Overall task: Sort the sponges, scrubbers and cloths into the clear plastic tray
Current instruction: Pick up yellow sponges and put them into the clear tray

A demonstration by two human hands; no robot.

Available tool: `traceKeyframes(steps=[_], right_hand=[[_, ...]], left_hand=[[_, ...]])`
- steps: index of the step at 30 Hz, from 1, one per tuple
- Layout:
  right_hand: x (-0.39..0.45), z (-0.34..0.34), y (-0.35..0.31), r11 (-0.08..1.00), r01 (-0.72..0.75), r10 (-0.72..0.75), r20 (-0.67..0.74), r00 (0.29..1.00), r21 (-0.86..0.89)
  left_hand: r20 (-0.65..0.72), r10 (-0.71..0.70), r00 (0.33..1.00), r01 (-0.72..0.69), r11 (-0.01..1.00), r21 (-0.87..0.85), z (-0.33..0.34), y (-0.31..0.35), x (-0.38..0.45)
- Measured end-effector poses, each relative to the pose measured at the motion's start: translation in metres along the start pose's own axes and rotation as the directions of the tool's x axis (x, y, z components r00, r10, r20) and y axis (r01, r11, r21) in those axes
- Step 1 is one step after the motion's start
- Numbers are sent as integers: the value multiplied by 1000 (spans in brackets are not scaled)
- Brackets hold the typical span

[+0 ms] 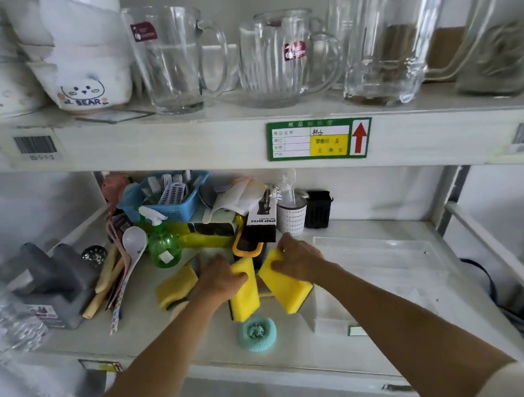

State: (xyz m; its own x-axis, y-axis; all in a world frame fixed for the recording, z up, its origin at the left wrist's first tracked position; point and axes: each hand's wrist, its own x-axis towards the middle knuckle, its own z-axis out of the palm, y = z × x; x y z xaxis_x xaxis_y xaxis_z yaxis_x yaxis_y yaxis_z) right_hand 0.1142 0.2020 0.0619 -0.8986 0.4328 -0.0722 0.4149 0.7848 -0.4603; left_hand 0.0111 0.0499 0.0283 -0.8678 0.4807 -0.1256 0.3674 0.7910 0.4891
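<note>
On the lower shelf, my left hand (219, 281) grips a yellow sponge (245, 296) that hangs down from it. My right hand (297, 258) holds a second yellow sponge (286, 286) with a dark scouring side, tilted, just left of the clear plastic tray (376, 256). A third yellow sponge (174, 286) lies on the shelf to the left of my left hand. A teal round scrubber (257, 331) sits near the shelf's front edge, below the held sponges. A pale cloth (237, 198) lies bunched on items at the back.
A green spray bottle (163, 243), a blue basket (168, 196) of brushes, a black spray-bottle box (261, 218), a white perforated cup (292, 217) and a black holder (318, 209) crowd the back. Spoons (129, 257) and a grey object (53, 283) lie left. Glass mugs (170, 57) stand above.
</note>
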Motion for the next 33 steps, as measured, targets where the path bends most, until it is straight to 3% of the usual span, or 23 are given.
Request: traceKeyframes(steps=[3, 11, 16, 21, 28, 33], right_hand=[[-7, -12, 15, 998, -54, 51, -113, 992, -20], [-36, -42, 62, 971, -229, 216, -168, 962, -64], [-54, -46, 76, 958, -286, 281, -186, 942, 1], [-69, -35, 77, 940, -328, 341, -236, 910, 96], [-74, -10, 80, 914, -338, 382, -195, 903, 226], [-76, 7, 82, 930, -311, 342, -152, 927, 196]], left_hand=[[-65, -12, 998, 10, 1000, -28, 2, 25, -3], [-29, 145, 989, -147, 987, -70, 21, 79, -20], [39, 238, 971, -234, 969, -76, 38, 102, -33], [13, 262, 965, -261, 964, -55, 58, 115, -44], [69, 269, 961, -266, 963, -42, 75, 113, -54], [130, 318, 939, -309, 947, -86, 86, 110, -61]])
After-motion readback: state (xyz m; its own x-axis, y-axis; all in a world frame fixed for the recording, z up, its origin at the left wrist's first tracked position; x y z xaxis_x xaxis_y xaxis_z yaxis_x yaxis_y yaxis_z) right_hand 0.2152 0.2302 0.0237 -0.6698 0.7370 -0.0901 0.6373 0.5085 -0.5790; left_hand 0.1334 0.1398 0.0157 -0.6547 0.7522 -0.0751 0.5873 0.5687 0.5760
